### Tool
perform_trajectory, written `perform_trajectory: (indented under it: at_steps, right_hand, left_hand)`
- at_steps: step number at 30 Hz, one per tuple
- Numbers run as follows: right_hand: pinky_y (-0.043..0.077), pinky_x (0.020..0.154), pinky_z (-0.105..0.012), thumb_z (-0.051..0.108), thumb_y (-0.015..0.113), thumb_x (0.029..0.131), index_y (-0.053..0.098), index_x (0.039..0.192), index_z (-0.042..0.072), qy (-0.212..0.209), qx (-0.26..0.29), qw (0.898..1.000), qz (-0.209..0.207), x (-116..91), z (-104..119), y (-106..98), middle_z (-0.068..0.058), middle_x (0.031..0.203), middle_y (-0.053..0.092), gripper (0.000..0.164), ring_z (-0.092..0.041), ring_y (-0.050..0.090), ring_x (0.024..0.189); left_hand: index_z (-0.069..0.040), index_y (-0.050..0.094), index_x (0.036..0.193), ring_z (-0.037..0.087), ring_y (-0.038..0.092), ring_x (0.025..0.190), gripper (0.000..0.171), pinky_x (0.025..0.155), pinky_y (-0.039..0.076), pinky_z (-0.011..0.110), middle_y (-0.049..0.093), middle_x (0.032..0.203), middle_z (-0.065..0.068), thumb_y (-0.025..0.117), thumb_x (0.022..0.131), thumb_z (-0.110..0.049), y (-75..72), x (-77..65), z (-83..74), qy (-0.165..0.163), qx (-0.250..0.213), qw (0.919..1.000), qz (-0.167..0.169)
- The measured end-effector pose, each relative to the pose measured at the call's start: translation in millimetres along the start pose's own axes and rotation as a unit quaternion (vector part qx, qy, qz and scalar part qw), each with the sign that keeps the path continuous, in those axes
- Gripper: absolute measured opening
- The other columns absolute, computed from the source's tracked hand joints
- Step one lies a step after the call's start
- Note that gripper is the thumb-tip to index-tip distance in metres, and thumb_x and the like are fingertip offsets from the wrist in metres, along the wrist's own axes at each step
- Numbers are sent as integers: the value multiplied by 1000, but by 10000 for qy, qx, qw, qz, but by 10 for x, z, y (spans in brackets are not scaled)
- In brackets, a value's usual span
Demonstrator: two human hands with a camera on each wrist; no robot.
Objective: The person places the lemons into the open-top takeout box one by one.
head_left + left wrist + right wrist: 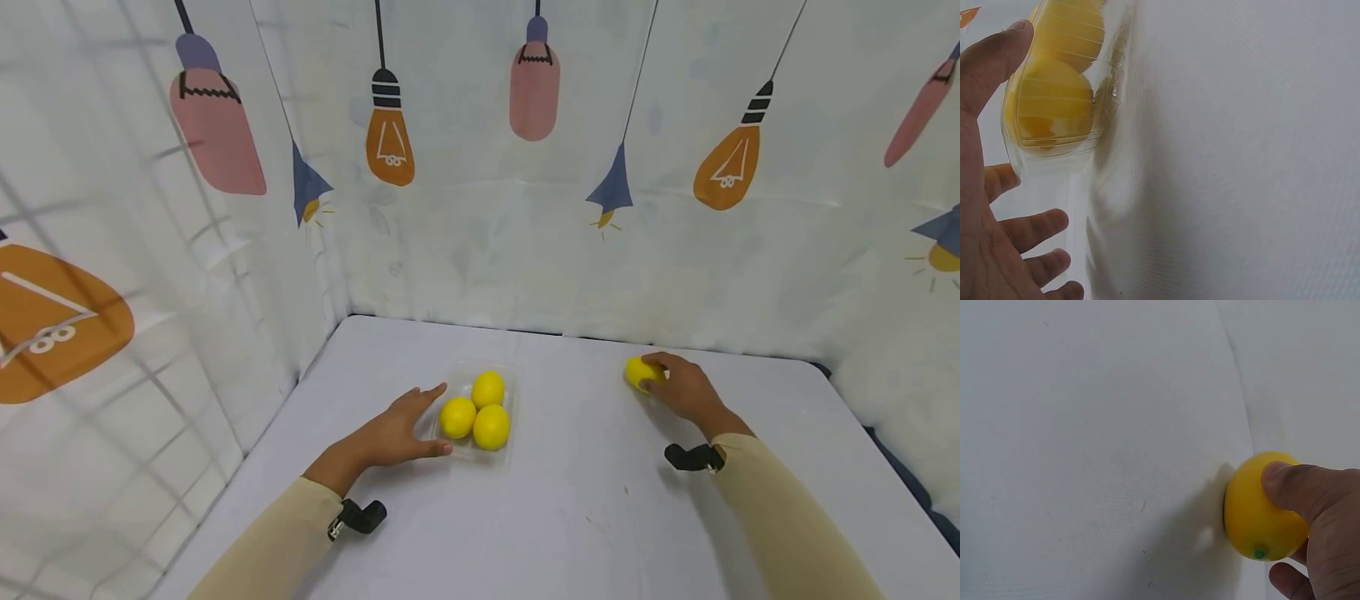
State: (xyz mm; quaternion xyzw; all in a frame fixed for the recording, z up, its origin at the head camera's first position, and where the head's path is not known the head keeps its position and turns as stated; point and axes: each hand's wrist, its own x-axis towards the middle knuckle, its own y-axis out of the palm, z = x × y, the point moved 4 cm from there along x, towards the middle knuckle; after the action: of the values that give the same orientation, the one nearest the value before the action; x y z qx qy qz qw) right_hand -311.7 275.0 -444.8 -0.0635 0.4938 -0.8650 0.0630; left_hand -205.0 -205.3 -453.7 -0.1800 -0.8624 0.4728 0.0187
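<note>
A clear plastic container (470,455) on the white table holds three yellow lemons, one lemon (488,389) at the back and two in front. My left hand (390,432) is at the container's left side, thumb and fingers spread around that edge; in the left wrist view the thumb lies close to the clear wall (1054,164). Toward the back right, my right hand (684,388) grips another lemon (637,374) between thumb and fingers. In the right wrist view this lemon (1254,515) shows a green tip, and its underside is close to the table.
The white table (570,508) ends at a back edge just behind the right hand. Fabric walls (480,250) printed with lamps and bulbs stand behind and to the left. A black device (693,457) is strapped to each wrist.
</note>
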Motion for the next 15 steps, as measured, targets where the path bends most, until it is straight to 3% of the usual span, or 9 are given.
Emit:
perform_trajectory:
  at_steps: [15]
  right_hand:
    - [51, 91, -54, 28, 76, 95, 60, 141, 9, -253, 30, 9997, 71, -205, 120, 83, -20, 141, 57, 52, -39, 58, 111]
  left_hand:
    - [-27, 25, 165, 38, 12, 155, 105, 117, 19, 68, 29, 166, 6, 77, 81, -66, 6, 2, 12, 13, -69, 10000, -4]
